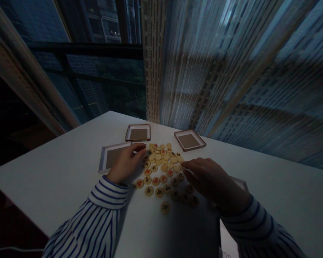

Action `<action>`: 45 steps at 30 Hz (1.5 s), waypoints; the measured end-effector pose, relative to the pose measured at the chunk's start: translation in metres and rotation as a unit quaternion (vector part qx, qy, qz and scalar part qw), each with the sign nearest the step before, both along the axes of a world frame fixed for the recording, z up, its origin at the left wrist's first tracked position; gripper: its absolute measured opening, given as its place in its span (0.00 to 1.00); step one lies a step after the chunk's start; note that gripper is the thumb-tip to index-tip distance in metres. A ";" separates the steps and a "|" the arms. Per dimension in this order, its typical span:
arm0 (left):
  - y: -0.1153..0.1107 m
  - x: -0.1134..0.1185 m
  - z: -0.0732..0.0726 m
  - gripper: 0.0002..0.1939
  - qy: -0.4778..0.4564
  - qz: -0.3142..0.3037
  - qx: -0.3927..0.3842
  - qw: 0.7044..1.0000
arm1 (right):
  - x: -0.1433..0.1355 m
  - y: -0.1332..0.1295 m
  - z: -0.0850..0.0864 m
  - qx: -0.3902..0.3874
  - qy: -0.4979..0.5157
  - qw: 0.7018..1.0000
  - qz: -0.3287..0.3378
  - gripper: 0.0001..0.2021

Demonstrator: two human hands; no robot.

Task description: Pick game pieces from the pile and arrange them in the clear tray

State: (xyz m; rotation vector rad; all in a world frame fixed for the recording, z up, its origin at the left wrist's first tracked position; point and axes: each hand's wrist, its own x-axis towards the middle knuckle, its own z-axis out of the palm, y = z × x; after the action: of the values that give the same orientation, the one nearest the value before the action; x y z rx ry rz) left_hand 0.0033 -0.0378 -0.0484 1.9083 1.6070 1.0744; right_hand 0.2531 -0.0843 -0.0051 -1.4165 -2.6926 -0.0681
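Note:
Many round wooden pieces [163,178] with red or black characters lie in a loose spread on the white table [80,154]; some at the far side are blank side up and overlap. My left hand [129,160] is at the left edge of the spread, its fingers curled with the thumb below; whether a piece is between them is hidden. Over the right edge, my right hand [214,179] reaches in with fingers bent down, the fingertips beside a pale piece. It cannot be made out whether they hold it.
Two shallow square trays, one at the back left [138,133] and one at the back right [190,140], stand beyond the pieces. A larger tray [105,157] is partly behind my left hand. A white object [228,238] lies by my right sleeve. Curtains [193,64] hang behind.

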 end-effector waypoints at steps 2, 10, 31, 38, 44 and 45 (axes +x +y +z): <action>0.001 0.002 0.003 0.18 -0.069 0.012 -0.008 0.997 | 0.001 0.000 -0.001 0.000 0.000 1.000 0.000 0.09; -0.003 0.005 0.012 0.20 -0.243 0.040 -0.053 0.968 | 0.002 0.001 -0.004 0.001 0.001 1.000 0.001 0.09; -0.009 0.012 0.019 0.10 -0.453 0.019 -0.135 0.881 | 0.003 0.002 -0.006 -0.002 -0.005 1.000 0.005 0.08; -0.007 0.016 0.016 0.09 -0.504 -0.010 -0.158 0.849 | 0.004 0.004 -0.009 0.004 0.017 1.000 0.012 0.11; -0.003 0.012 0.008 0.09 -0.492 -0.024 -0.170 0.853 | 0.007 0.005 -0.012 0.028 0.046 0.998 0.017 0.11; -0.003 0.011 0.008 0.09 -0.490 -0.027 -0.172 0.854 | 0.007 0.005 -0.013 0.035 0.052 0.998 0.018 0.11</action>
State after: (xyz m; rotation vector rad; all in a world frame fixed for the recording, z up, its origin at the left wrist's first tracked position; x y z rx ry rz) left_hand 0.0138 -0.0412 -0.0404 0.8748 1.0196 1.3065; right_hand 0.2598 -0.0792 -0.0176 -1.3143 -2.6036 -0.0843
